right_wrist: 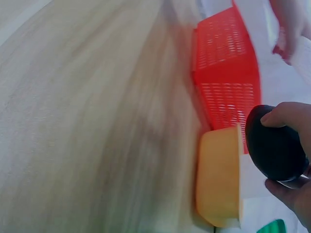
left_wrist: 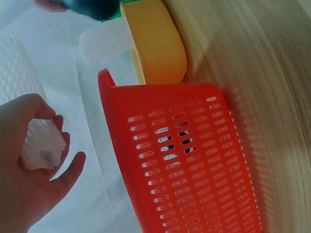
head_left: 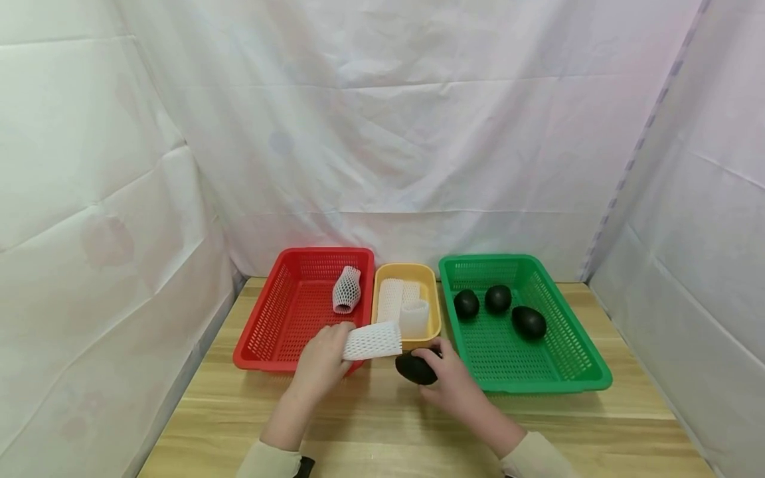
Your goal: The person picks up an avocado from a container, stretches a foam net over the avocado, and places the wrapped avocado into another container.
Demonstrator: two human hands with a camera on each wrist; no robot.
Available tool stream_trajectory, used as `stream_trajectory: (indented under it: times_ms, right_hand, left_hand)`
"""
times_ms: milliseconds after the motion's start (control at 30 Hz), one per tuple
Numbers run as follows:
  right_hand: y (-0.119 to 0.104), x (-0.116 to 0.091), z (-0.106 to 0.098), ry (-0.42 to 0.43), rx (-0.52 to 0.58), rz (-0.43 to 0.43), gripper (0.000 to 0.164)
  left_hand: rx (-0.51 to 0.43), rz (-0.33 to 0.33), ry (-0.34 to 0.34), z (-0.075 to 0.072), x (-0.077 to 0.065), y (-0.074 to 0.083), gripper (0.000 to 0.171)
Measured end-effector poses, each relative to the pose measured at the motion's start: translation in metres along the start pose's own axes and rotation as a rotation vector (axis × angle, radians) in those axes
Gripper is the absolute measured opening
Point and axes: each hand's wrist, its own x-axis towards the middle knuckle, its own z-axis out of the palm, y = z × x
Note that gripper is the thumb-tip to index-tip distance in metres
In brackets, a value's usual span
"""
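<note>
My left hand [head_left: 323, 355] grips a white foam net sleeve [head_left: 373, 340] by its left end, above the front right corner of the red basket. The sleeve's other end points right, toward the dark avocado [head_left: 416, 367] that my right hand [head_left: 449, 378] holds between thumb and fingers. In the right wrist view the avocado [right_wrist: 274, 143] hangs in front of the yellow bin, thumb on its upper side. The left wrist view has the sleeve [left_wrist: 41, 143] pinched between thumb and fingers.
The red basket [head_left: 254, 332] at left holds one sleeved avocado [head_left: 346, 291]. Several foam sleeves [head_left: 391, 299] lie in the yellow bin [head_left: 408, 270] in the middle. Three bare avocados [head_left: 528, 322] sit in the green basket [head_left: 538, 386]. White cloth [head_left: 382, 146] encloses the wooden table.
</note>
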Motion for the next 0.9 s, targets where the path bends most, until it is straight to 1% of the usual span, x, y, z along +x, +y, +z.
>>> stream_trajectory:
  times_ms: [167, 300, 367, 467, 567, 700, 767, 900]
  right_hand:
    - [-0.001, -0.001, -0.016, 0.087, 0.13, 0.06, 0.064]
    - [-0.002, -0.002, -0.026, 0.155, 0.219, 0.1, 0.064]
    - [-0.004, -0.004, -0.03, 0.174, 0.293, 0.142, 0.063]
    - [-0.008, -0.006, -0.037, 0.187, 0.417, 0.236, 0.061]
    - [-0.014, -0.008, -0.044, 0.203, 0.545, 0.295, 0.058]
    - [-0.024, -0.007, -0.052, 0.224, 0.65, 0.3, 0.053]
    - [-0.028, -0.006, -0.056, 0.239, 0.683, 0.302, 0.051]
    - [-0.034, -0.004, -0.059, 0.261, 0.752, 0.321, 0.047]
  left_hand:
    - [-0.039, -0.016, -0.004, 0.001, -0.001, 0.001, 0.051]
    - [-0.042, -0.002, 0.023, 0.001, -0.002, 0.002, 0.046]
    - [-0.035, 0.011, 0.042, 0.001, -0.003, 0.002, 0.044]
    - [-0.036, 0.031, 0.062, 0.003, -0.004, 0.003, 0.042]
    - [-0.024, 0.056, 0.078, 0.006, -0.004, 0.003, 0.04]
    - [0.002, 0.087, 0.112, 0.01, -0.004, 0.004, 0.037]
    - [0.014, 0.097, 0.126, 0.01, -0.005, 0.004, 0.037]
    - [0.027, 0.102, 0.127, 0.01, -0.005, 0.006, 0.036]
